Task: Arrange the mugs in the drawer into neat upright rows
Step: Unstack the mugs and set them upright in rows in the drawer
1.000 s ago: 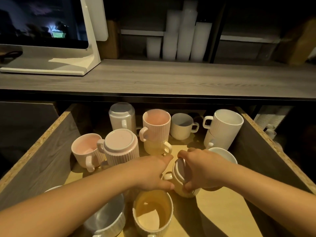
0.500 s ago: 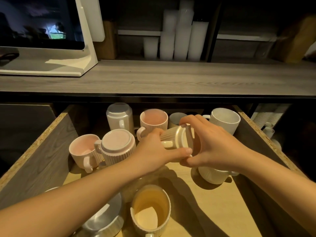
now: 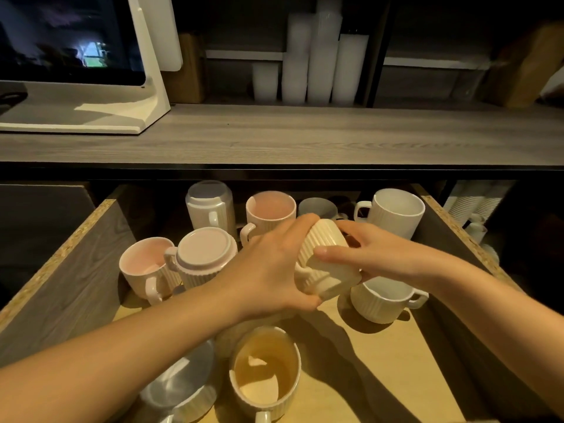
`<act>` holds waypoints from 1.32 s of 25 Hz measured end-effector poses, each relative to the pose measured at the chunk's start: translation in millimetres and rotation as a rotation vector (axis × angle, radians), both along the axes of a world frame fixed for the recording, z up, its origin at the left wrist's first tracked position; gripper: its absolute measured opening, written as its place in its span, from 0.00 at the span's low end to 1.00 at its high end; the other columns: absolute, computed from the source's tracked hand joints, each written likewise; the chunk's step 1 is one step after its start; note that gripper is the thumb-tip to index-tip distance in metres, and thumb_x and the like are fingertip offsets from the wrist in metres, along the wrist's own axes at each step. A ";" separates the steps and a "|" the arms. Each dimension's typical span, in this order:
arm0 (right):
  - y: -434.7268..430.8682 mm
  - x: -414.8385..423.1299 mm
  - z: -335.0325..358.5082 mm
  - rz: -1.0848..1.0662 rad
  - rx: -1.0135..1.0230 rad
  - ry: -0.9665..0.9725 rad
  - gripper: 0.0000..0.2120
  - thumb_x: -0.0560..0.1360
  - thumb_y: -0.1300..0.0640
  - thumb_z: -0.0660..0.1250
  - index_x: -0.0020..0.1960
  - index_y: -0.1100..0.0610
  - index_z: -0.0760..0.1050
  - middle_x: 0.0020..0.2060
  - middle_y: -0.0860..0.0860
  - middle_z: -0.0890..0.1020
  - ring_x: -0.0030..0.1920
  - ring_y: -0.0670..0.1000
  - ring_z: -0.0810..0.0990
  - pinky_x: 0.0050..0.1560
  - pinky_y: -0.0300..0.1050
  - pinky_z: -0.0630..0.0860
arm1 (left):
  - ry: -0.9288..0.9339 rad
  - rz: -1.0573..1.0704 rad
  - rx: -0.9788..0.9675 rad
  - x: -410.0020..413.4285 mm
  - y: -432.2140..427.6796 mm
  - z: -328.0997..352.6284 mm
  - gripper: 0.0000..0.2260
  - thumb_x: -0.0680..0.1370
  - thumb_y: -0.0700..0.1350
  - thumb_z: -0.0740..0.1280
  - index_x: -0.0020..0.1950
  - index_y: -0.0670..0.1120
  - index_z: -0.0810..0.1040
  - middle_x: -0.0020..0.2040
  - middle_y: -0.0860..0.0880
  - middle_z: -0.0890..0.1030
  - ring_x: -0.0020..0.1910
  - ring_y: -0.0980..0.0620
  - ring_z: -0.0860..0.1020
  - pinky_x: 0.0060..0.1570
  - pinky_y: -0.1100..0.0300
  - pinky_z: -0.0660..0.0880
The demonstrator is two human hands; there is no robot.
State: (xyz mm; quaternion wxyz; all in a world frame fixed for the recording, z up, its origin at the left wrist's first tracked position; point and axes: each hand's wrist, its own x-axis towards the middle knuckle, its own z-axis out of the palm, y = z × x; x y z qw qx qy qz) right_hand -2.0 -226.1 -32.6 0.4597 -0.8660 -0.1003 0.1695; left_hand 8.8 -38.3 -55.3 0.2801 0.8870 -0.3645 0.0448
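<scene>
- Both hands share the grip: the left hand [image 3: 268,270] and the right hand [image 3: 378,254] are closed round one cream ribbed mug [image 3: 323,257], held tilted in the air above the middle of the drawer [image 3: 61,270], touching nothing below it.
- By my reading the step in hand is turning this mug the right way up.
- Next it needs its rim brought level and facing up, then setting down on the bare drawer floor toward the front right corner, in line with the white mug [image 3: 384,300] just beneath.
- Work remains: the inverted pink mug [image 3: 204,257] and the inverted white mug [image 3: 210,206] near the back edge stand bottom-up.
</scene>
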 end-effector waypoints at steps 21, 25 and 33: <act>-28.4 8.8 9.4 0.152 0.122 0.060 0.43 0.47 0.30 0.75 0.59 0.36 0.68 0.55 0.36 0.77 0.57 0.37 0.77 0.51 0.31 0.76 | 0.544 -0.060 -0.423 12.5 5.9 -9.3 0.26 0.69 0.44 0.74 0.64 0.56 0.68 0.59 0.57 0.75 0.58 0.59 0.75 0.53 0.67 0.76; -26.3 4.5 13.5 0.160 -0.086 0.059 0.47 0.51 0.28 0.71 0.66 0.43 0.65 0.62 0.39 0.73 0.62 0.43 0.73 0.54 0.34 0.75 | 0.466 -0.054 -0.304 6.5 -0.1 -12.5 0.30 0.67 0.48 0.76 0.64 0.60 0.65 0.58 0.61 0.73 0.56 0.60 0.74 0.48 0.72 0.75; 0.2 -7.3 9.7 0.228 -0.672 -0.047 0.32 0.65 0.41 0.73 0.63 0.52 0.68 0.55 0.49 0.76 0.53 0.50 0.76 0.53 0.42 0.78 | 0.396 -0.045 0.185 -8.8 -8.1 -14.2 0.35 0.70 0.55 0.72 0.72 0.55 0.59 0.68 0.54 0.70 0.64 0.56 0.70 0.60 0.61 0.71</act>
